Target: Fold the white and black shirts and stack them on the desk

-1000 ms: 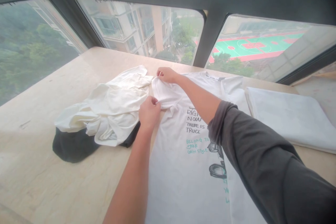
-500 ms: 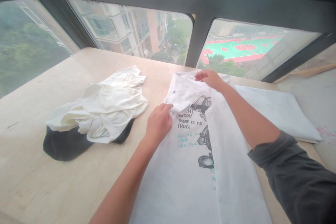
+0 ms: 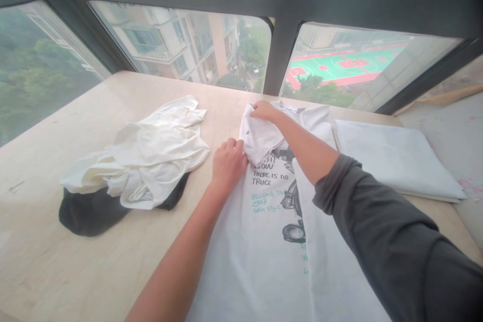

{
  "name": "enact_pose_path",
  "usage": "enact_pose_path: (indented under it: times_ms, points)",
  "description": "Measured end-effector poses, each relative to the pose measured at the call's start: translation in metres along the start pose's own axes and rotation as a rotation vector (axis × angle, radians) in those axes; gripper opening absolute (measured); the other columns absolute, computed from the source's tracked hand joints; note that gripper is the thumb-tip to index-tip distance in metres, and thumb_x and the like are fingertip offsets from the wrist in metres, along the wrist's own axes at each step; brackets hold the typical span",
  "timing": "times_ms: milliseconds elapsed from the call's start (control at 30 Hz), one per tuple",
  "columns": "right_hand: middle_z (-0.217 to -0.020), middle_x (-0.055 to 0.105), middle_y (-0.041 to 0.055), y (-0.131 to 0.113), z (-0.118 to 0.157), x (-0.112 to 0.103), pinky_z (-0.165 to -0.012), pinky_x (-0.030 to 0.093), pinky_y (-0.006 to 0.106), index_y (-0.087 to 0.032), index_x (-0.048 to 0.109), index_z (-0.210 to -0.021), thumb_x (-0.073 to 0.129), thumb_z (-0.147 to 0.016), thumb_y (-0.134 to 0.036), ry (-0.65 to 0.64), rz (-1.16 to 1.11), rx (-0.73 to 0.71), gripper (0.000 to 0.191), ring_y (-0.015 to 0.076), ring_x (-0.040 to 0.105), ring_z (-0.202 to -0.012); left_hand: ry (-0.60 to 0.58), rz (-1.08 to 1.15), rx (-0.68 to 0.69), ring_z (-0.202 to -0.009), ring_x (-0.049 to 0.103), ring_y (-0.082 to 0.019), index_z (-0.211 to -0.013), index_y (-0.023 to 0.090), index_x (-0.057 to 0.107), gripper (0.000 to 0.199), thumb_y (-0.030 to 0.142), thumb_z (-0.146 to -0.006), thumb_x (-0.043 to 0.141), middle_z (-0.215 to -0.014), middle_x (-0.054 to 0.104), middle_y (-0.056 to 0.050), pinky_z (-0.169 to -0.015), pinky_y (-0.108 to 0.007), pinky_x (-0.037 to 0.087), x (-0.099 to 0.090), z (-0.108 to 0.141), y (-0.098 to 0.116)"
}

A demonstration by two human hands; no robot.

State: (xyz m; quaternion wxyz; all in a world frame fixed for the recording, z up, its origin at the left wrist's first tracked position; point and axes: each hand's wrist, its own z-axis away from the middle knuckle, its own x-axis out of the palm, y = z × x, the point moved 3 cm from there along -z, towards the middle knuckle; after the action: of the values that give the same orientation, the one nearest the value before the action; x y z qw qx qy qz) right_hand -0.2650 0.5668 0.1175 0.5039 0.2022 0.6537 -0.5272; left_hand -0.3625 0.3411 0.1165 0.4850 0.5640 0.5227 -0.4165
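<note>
A white T-shirt (image 3: 249, 261) with black and green printed lettering and drawings lies along the sill, its right side folded inward over part of the print. At its upper left, a sleeve is folded over the front. My left hand (image 3: 229, 163) is at the shirt's left edge, its fingers curled onto the cloth by the sleeve's lower corner. Farther up, my right hand (image 3: 264, 110) pinches the sleeve's upper edge near the shoulder. My right forearm passes over the folded side and hides some of it.
To the left lies a crumpled white garment (image 3: 162, 146) on top of a black cloth (image 3: 92, 214). A folded white cloth (image 3: 396, 156) rests on the right. Behind the pale stone-like sill (image 3: 113, 271) stand windows with a dark frame (image 3: 281, 55).
My right hand has moved left from near the collar to the sleeve's upper edge and closed on it. My left hand stays by the lower corner, its fingers shifted slightly.
</note>
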Motion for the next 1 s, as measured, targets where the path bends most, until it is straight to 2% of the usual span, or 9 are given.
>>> enact_pose_path:
  times_ms: [100,233,333,433,567,667,800,933,1000]
  points:
    - [-0.079,0.067,0.0094,-0.003,-0.005,0.001,-0.073,0.047,0.03,-0.014,0.066,-0.076,0.059,-0.077,-0.012,0.001,0.007,0.013,0.007,0.0213,0.06,-0.077,0.002,0.023,-0.025,-0.096,0.06,-0.025,-0.108,0.021,0.06,0.019,0.023,-0.095,0.045,-0.102,0.065,-0.009,-0.076,-0.035,0.042,-0.001,0.001,-0.011]
    - [-0.086,0.066,0.0092,-0.005,-0.007,0.002,-0.077,0.045,0.029,-0.014,0.065,-0.081,0.052,-0.083,-0.017,0.045,0.0,-0.002,0.014,0.02,0.058,-0.082,0.042,-0.009,-0.173,-0.086,0.062,-0.026,-0.1,0.022,0.06,0.019,0.027,-0.097,0.042,-0.096,0.067,-0.008,-0.067,-0.034,0.038,-0.002,0.009,-0.032]
    - [-0.088,0.066,0.0085,-0.006,-0.007,0.008,-0.079,0.045,0.029,-0.015,0.065,-0.082,0.051,-0.086,-0.022,0.05,-0.001,-0.007,0.017,0.0198,0.058,-0.084,0.016,-0.035,-0.222,-0.084,0.062,-0.027,-0.096,0.021,0.06,0.018,0.026,-0.096,0.043,-0.092,0.066,-0.009,-0.065,-0.035,0.038,0.0,0.013,-0.041]
    - [-0.088,0.067,0.0083,-0.006,-0.008,0.012,-0.08,0.045,0.03,-0.015,0.066,-0.083,0.052,-0.089,-0.026,0.039,0.001,0.005,0.019,0.0205,0.059,-0.085,0.009,-0.034,-0.177,-0.091,0.061,-0.027,-0.1,0.02,0.06,0.017,0.021,-0.093,0.044,-0.097,0.065,-0.011,-0.073,-0.036,0.042,0.0,0.013,-0.04]
    - [-0.099,0.069,0.0103,0.002,-0.004,0.009,-0.086,0.046,0.031,-0.015,0.068,-0.098,0.053,-0.091,-0.038,0.044,0.001,0.014,0.029,0.022,0.062,-0.093,0.043,0.044,0.014,-0.107,0.056,-0.029,-0.114,0.02,0.06,0.028,0.014,-0.089,0.047,-0.116,0.062,-0.013,-0.088,-0.039,0.043,-0.004,0.009,-0.031]
    - [-0.109,0.07,0.0121,0.012,0.006,0.007,-0.088,0.047,0.034,-0.015,0.068,-0.109,0.056,-0.089,-0.04,0.035,0.008,0.021,0.034,0.0241,0.063,-0.098,0.009,0.017,0.095,-0.106,0.056,-0.028,-0.107,0.022,0.062,0.025,0.013,-0.089,0.048,-0.114,0.063,-0.011,-0.086,-0.041,0.042,-0.004,0.006,-0.029]
    - [-0.116,0.07,0.0127,0.022,0.028,0.005,-0.091,0.047,0.035,-0.016,0.067,-0.119,0.066,-0.081,-0.033,-0.025,0.013,0.002,0.042,0.0265,0.064,-0.104,-0.003,-0.051,0.056,-0.092,0.059,-0.027,-0.097,0.02,0.062,0.02,0.012,-0.091,0.045,-0.098,0.063,-0.011,-0.078,-0.039,0.042,0.002,0.007,-0.032]
    - [-0.117,0.069,0.0129,0.029,0.053,0.001,-0.092,0.047,0.036,-0.017,0.065,-0.125,0.066,-0.083,-0.039,-0.063,-0.029,0.002,0.048,0.026,0.064,-0.105,0.016,-0.057,0.024,-0.09,0.059,-0.026,-0.098,0.02,0.062,0.022,0.011,-0.091,0.043,-0.098,0.062,-0.011,-0.076,-0.037,0.043,0.005,0.01,-0.034]
    - [-0.112,0.069,0.0118,0.032,0.065,-0.002,-0.088,0.048,0.035,-0.017,0.063,-0.128,0.065,-0.084,-0.041,-0.054,-0.096,0.004,0.049,0.0242,0.065,-0.099,0.023,-0.059,0.017,-0.091,0.059,-0.025,-0.099,0.02,0.062,0.023,0.011,-0.091,0.043,-0.098,0.062,-0.01,-0.076,-0.037,0.043,0.006,0.011,-0.034]
